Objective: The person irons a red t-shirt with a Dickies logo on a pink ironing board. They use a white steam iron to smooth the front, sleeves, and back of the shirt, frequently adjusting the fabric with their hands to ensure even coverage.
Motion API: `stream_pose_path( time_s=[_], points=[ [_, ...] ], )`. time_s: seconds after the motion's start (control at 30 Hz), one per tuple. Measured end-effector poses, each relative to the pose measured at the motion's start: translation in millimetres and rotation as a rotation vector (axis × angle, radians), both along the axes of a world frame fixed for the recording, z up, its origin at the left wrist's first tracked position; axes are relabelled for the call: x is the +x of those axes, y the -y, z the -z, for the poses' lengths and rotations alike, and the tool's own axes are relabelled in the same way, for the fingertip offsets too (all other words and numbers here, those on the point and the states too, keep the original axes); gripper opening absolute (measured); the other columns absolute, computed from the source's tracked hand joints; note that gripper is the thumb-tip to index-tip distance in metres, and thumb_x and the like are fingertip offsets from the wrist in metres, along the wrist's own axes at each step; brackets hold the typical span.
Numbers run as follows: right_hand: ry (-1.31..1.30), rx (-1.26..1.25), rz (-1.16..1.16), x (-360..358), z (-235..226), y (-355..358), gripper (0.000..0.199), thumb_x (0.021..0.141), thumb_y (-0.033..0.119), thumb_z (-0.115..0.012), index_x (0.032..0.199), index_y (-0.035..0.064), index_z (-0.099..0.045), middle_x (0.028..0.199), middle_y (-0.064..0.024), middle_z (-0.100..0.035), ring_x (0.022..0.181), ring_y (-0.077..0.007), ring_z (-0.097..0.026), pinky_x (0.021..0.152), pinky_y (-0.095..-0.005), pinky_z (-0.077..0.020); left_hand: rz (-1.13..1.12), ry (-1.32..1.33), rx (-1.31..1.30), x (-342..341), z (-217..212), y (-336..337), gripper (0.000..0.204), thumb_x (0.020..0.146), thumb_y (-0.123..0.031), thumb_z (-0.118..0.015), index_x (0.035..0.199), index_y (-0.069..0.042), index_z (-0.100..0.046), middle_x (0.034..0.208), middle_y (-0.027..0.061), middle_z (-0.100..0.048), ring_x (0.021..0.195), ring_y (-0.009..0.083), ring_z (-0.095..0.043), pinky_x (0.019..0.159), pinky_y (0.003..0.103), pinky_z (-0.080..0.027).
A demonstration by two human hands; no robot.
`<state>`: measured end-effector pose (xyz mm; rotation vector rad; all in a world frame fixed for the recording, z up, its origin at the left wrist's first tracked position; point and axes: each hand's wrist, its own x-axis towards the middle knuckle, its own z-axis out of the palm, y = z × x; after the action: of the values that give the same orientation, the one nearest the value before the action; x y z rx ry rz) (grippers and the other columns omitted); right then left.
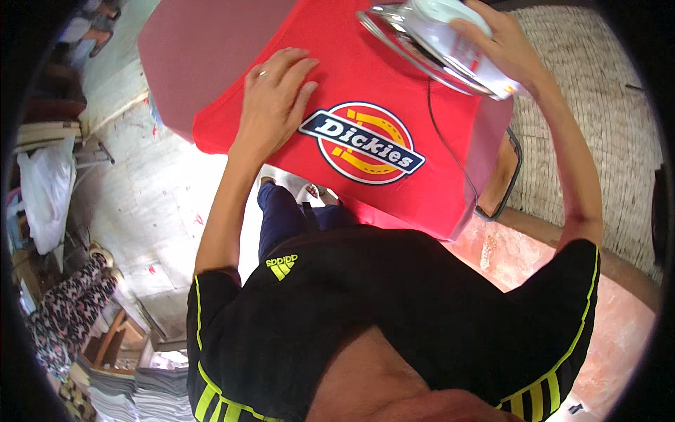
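A red cloth (365,77) with a large blue, white and yellow printed emblem lies over a mauve padded ironing board (204,63). My left hand (276,98) rests on the cloth left of the emblem, fingers stretched out and slightly bent, holding nothing. At the far right of the board, my right hand (503,46) is wrapped around a white electric iron (457,53) with a shiny metal rim. The iron is tilted, its pointed end toward the far left; I cannot tell whether it touches the cloth. A thin dark cord (443,137) runs across the cloth beside the emblem.
A ribbed, woven-looking surface (576,91) stretches along the right, near a dark metal frame (517,172). Pale floor tiles (140,218) lie left. A white plastic bag (46,197), a person in patterned clothing (67,316) and stacked grey sheets (162,397) are at the left edge.
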<state>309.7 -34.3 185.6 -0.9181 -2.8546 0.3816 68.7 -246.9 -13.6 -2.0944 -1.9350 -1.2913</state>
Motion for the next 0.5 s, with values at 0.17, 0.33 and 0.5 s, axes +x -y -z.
stream_pose_path(
  time_s=[0.17, 0.33, 0.5],
  points=[
    [0.135, -0.028, 0.219, 76, -36, -1, 0.042, 0.097, 0.041, -0.06, 0.113, 0.0014, -0.064, 0.088, -0.0113, -0.069, 0.077, -0.0191, -0.065, 0.07, -0.0352, -0.0507, 0.078, -0.379, -0.184, 3, 30, -88, 0.054, 0.102, -0.041, -0.047, 0.148, -0.014, -0.043, 0.157, 0.0075, -0.037, 0.145, 0.0295, -0.033, 0.117, 0.054, -0.025],
    [0.077, -0.188, 0.427, 108, -9, 2, 0.046, 0.095, 0.044, -0.062, 0.12, 0.0059, -0.067, 0.092, -0.0098, -0.071, 0.082, -0.0154, -0.065, 0.075, -0.0329, -0.0516, 0.032, -0.508, -0.041, -17, 41, -174, 0.056, 0.101, -0.043, -0.045, 0.146, -0.01, -0.043, 0.154, 0.0104, -0.04, 0.142, 0.0313, -0.037, 0.114, 0.054, -0.028],
    [-0.056, -0.176, 0.416, 83, 50, -1, 0.046, 0.096, 0.046, -0.061, 0.115, 0.0047, -0.066, 0.09, -0.0173, -0.069, 0.079, -0.0262, -0.066, 0.075, -0.0401, -0.051, 0.052, -0.477, -0.254, -41, 17, -214, 0.062, 0.102, -0.042, -0.04, 0.15, -0.003, -0.037, 0.158, 0.015, -0.032, 0.147, 0.0338, -0.027, 0.117, 0.056, -0.02]
  ],
)
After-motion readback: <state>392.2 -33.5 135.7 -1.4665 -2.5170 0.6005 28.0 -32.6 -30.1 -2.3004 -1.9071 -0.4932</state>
